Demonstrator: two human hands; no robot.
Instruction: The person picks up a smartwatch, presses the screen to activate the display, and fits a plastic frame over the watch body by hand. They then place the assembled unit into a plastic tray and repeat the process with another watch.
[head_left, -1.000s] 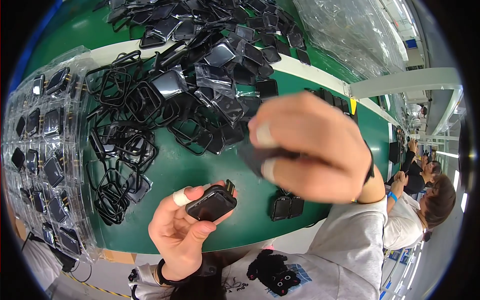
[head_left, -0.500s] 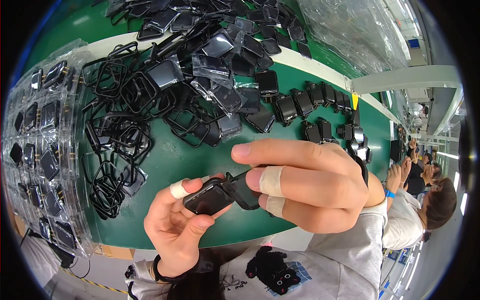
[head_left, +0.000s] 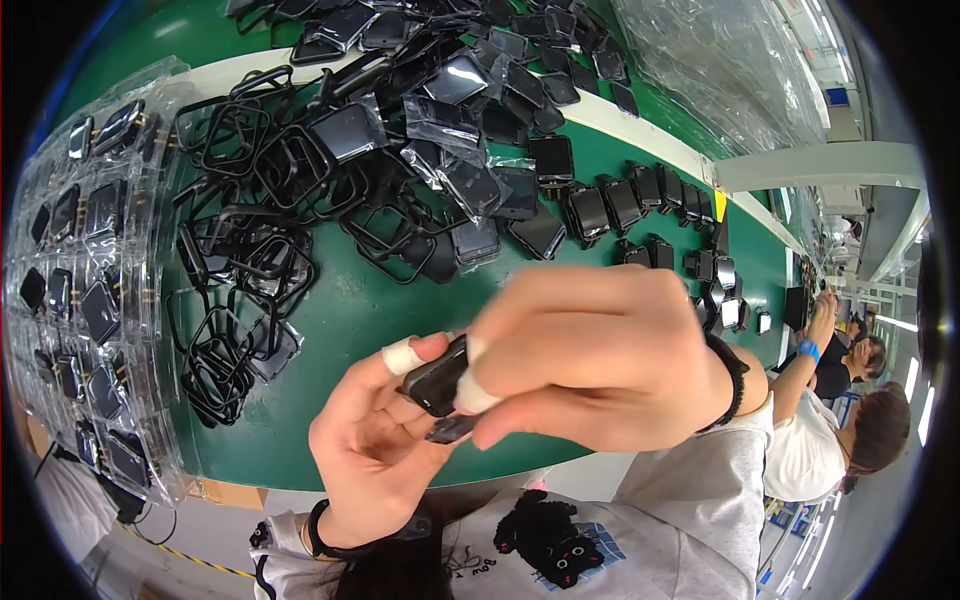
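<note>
Over the near part of the green table, my left hand [head_left: 365, 450] grips a small black smartwatch body [head_left: 432, 388] between its fingers and thumb. A white wrap covers one of its fingertips. My right hand [head_left: 600, 365], blurred, is curled closed against the watch body's right side and hides part of it. A second dark piece [head_left: 450, 430] shows just below, between the thumbs of both hands; its shape is mostly covered. What exactly the right fingertips pinch is hidden.
Black rectangular frames [head_left: 225, 330] lie tangled at left, beside clear plastic trays [head_left: 105, 265] of watch parts. Film-wrapped dark screens [head_left: 470, 185] are heaped behind. Black watch bodies [head_left: 588, 212] stand in rows to the right. Clear plastic sheeting [head_left: 720, 70] lies beyond; co-workers [head_left: 880, 430] sit at far right.
My right hand has turned over and moved left onto the watch body, hiding most of the flat black piece it held. My left hand has shifted slightly right.
</note>
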